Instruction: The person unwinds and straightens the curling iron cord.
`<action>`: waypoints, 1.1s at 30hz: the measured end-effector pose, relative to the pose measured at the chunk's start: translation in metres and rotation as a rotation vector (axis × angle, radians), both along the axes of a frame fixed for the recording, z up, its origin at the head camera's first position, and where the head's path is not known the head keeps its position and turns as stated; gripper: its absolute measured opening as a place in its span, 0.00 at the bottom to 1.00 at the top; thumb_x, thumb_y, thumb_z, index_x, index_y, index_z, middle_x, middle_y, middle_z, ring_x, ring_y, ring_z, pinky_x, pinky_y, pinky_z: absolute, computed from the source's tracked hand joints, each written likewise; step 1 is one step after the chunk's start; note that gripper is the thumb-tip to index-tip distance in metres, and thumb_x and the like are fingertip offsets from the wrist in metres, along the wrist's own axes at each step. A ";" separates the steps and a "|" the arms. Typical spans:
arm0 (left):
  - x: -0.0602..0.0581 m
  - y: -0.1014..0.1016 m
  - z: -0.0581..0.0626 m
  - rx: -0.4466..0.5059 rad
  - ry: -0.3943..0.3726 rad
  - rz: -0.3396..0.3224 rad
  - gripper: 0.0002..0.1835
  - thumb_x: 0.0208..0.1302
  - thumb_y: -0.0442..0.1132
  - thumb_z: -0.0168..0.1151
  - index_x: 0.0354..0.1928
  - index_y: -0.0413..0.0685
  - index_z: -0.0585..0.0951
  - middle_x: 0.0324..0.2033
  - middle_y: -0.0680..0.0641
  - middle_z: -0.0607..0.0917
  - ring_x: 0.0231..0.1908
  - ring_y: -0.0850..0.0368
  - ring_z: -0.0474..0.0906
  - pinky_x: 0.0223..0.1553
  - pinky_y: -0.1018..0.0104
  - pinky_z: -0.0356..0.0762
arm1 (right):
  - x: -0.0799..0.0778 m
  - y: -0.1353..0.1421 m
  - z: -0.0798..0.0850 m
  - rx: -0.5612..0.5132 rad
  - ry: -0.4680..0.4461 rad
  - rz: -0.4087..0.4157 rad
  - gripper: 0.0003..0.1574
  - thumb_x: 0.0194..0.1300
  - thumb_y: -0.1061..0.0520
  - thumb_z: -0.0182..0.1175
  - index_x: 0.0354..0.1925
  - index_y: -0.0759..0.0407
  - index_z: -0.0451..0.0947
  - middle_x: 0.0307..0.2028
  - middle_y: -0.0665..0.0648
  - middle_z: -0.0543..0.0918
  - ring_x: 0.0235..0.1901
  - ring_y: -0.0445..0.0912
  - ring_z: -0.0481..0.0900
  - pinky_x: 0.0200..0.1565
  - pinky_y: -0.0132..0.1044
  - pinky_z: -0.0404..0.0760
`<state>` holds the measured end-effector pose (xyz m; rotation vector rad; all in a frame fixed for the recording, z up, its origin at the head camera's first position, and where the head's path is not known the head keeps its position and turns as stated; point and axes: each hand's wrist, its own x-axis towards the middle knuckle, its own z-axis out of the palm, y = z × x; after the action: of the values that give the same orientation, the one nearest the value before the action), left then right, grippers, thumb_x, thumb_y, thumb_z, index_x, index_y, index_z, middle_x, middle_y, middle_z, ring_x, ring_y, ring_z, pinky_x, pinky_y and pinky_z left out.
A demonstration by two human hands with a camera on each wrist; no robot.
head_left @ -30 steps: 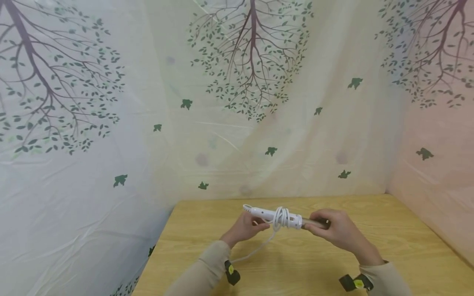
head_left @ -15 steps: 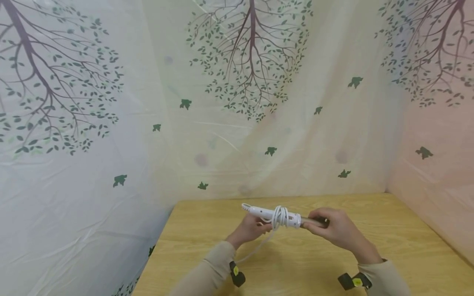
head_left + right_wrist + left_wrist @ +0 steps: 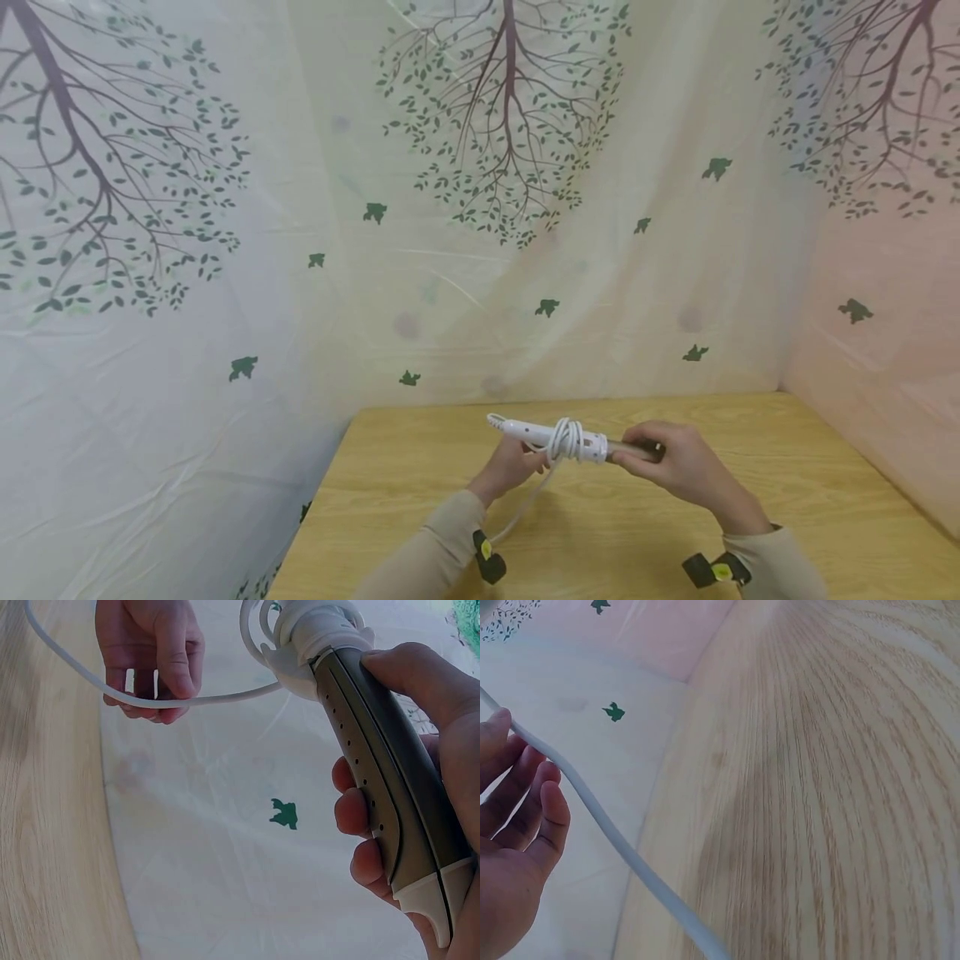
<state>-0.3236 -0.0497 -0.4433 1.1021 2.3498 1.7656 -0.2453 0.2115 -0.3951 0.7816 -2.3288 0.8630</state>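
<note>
So on my end of the feed the two hands were apart, one at each end of the iron (image 3: 597, 447) (hair iron, I think). The right hand (image 3: 690, 471) had its fingers wrapped around the dark barrel, thumb up close to the white handle. The left hand (image 3: 508, 465) was under the handle end, pinching the white cord (image 3: 622, 844) between thumb and fingers, the other fingers loosely bent.

My guess is that the barrel grip was there to steady the iron while the left hand minded the cord, and leaving the handle free gave the wraps somewhere to sit. Several loops were bunched around the handle's middle, and the loose length dropped from there toward the near side of the iron. Couldn't see its far end.

Material-wise, the handle looked like smooth glossy plastic; the barrel was brownish and satiny, with a lengthwise seam, a row of little holes and a white forked tip. The cord was round and rubbery looking. The iron was up off the table (image 3: 420, 458), which had pale yellow wood grain running beneath it. Beyond the iron hung a wrinkly sheet (image 3: 465, 350) printed with upside-down trees and green leaves.
</note>
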 end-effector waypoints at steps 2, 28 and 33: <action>-0.001 0.001 -0.003 0.019 -0.008 -0.014 0.08 0.62 0.26 0.61 0.42 0.26 0.81 0.30 0.30 0.84 0.24 0.47 0.81 0.31 0.40 0.81 | 0.000 0.000 0.000 -0.007 -0.005 0.007 0.08 0.55 0.56 0.73 0.33 0.48 0.82 0.26 0.40 0.81 0.20 0.29 0.70 0.19 0.27 0.73; -0.013 -0.013 -0.007 -0.005 -0.145 0.035 0.10 0.59 0.24 0.55 0.42 0.27 0.80 0.34 0.31 0.84 0.27 0.65 0.77 0.33 0.70 0.80 | 0.001 0.001 -0.004 0.012 -0.043 0.016 0.08 0.56 0.55 0.72 0.32 0.46 0.82 0.25 0.39 0.79 0.19 0.29 0.69 0.18 0.26 0.72; -0.018 -0.025 0.001 -0.001 -0.082 0.040 0.08 0.61 0.25 0.56 0.39 0.26 0.80 0.34 0.29 0.83 0.27 0.68 0.75 0.31 0.71 0.79 | 0.001 -0.001 -0.006 0.016 -0.078 0.030 0.07 0.57 0.55 0.71 0.33 0.47 0.82 0.25 0.39 0.80 0.19 0.29 0.69 0.18 0.27 0.72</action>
<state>-0.3415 -0.0746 -0.4427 0.9694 2.3403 1.7862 -0.2440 0.2109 -0.4015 0.8047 -2.4004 0.9033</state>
